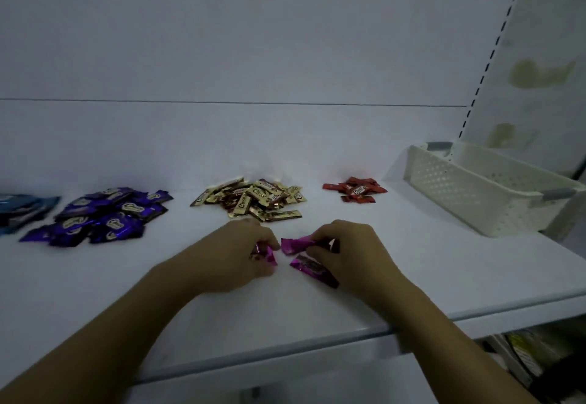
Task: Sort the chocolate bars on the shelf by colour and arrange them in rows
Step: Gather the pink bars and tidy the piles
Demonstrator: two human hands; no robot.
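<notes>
Piles sit sorted by colour along the far shelf (444, 276), L to R: blue pile (22, 210), purple pile (101, 213), gold pile (253, 199), red pile (355, 188). Near centre, left hand (231, 251) fingers curl round a pink bar (265, 254). Right hand (348, 251) fingers pinch a second pink bar (295, 243), prob. to start a pink row. A third pink bar (312, 269) lies at the right hand.

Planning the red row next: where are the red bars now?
Head view: the red chocolate bars lie right of centre on the shelf, between the gold pile and the white basket.

Bare left hand (234, 254) and right hand (347, 253) (forearms bare too).
</notes>
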